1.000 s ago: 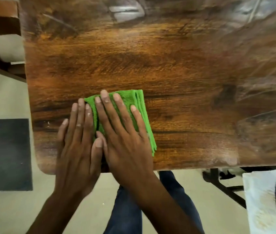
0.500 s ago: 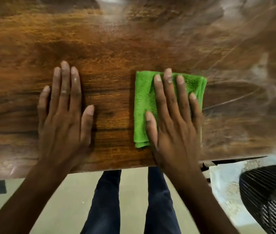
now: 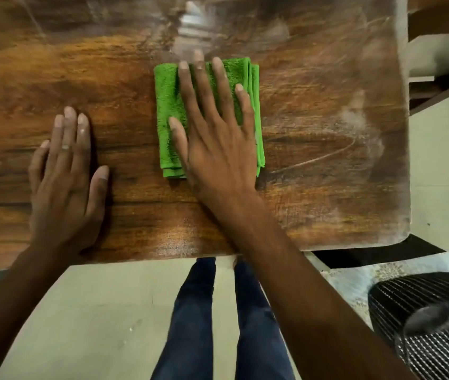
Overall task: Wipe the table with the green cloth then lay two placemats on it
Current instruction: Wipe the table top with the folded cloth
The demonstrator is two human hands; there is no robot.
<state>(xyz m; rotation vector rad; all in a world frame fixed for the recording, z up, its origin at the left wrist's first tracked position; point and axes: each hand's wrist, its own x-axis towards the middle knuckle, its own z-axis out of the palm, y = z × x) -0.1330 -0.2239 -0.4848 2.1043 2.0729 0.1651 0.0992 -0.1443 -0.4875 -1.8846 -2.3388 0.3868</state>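
- A folded green cloth (image 3: 168, 113) lies flat on a glossy wood-grain counter (image 3: 314, 111), right of the middle of the view.
- The cloth forms a rectangle; its long axis runs from the near edge of the counter toward the far edge, with stacked fold edges showing along its right side and near end.
- The right hand (image 3: 218, 149) lies palm down on the cloth, fingers (image 3: 219, 86) straight, spread and pointing away from the person, thumb out to the left; it presses rather than grips.
- The left hand (image 3: 65, 185) rests flat on the bare counter, well apart from the cloth, fingers straight and together, holding nothing.
- Both forearms reach in from the near edge.
- Pale smears streak the counter to the right of the cloth.
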